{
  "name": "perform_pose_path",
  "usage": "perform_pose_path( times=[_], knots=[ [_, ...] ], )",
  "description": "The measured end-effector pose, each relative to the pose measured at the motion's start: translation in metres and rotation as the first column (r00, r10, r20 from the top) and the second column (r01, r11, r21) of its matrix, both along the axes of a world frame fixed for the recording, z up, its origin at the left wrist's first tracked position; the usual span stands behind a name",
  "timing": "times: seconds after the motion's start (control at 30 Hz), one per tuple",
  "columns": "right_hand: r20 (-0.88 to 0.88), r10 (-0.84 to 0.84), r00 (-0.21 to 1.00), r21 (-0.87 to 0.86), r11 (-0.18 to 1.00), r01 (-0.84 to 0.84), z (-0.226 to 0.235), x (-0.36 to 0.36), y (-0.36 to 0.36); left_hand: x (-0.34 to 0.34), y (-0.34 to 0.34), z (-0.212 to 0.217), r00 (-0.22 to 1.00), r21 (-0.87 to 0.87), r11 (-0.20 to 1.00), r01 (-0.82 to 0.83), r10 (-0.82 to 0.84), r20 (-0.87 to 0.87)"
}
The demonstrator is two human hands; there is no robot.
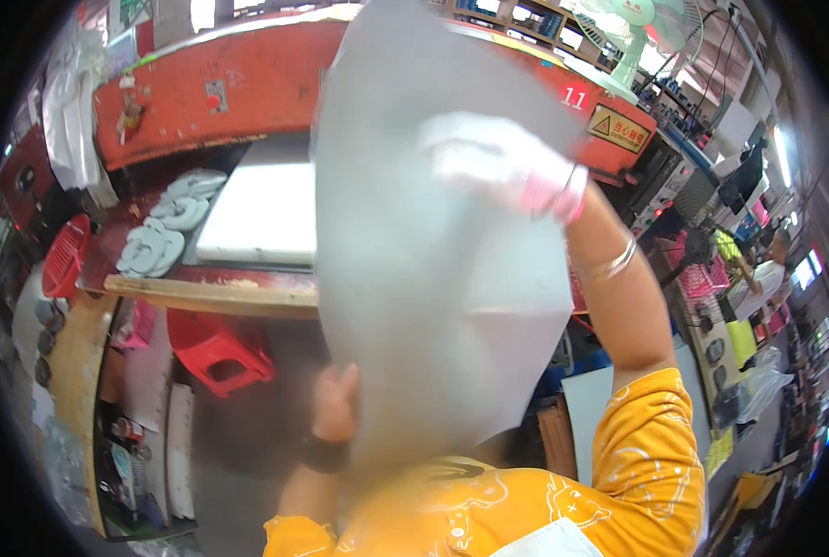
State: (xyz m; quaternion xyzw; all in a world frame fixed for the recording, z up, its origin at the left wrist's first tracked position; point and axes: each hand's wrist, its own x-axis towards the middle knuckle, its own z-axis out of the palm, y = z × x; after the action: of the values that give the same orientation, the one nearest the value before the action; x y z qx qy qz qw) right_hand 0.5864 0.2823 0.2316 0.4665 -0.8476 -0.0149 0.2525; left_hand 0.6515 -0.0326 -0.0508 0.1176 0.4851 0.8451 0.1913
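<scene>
A large grey sheet (414, 278), blurred by motion, stands upright in front of my body and hides much of the middle of the view. My left hand (336, 405), bare with a dark band at the wrist, grips the sheet's lower left edge, its thumb pointing up. Against the upper part of the sheet is my right hand (502, 160), in a white glove with a pink cuff. Its fingers point left and are smeared, so whether they pinch the sheet does not show.
Behind the sheet stretches a red machine (219, 97) with a white block (261, 209) on its bed. Flat grey ring-like pieces (177, 218) lie left of the block. A wooden rail (215, 291) fronts the bed, a red stool (219, 353) below it. A green fan (630, 46) stands far right.
</scene>
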Motion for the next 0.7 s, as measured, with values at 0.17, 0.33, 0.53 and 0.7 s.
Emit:
perform_pose_path(
  times=[0.17,0.33,0.53,0.7],
  knots=[
    [0.794,-0.548,0.264,0.122,0.568,0.814,-0.147,0.061,0.106,-0.082,-0.055,-0.006,0.997,-0.303,0.950,-0.071,0.060,-0.043],
    [0.847,-0.114,-0.519,0.527,0.053,0.848,-0.284,0.178,0.179,-0.095,-0.104,-0.019,0.984,-0.479,0.861,-0.172,0.125,-0.129],
    [0.984,-0.151,0.099,-0.132,-0.230,0.964,-0.371,0.182,0.138,-0.102,-0.122,-0.027,0.947,-0.596,0.760,-0.260,0.082,-0.309],
    [0.851,-0.301,0.430,-0.503,-0.234,0.832,-0.312,0.193,0.129,-0.117,-0.154,-0.032,0.994,-0.403,0.910,-0.092,0.109,0.018]
  ],
)
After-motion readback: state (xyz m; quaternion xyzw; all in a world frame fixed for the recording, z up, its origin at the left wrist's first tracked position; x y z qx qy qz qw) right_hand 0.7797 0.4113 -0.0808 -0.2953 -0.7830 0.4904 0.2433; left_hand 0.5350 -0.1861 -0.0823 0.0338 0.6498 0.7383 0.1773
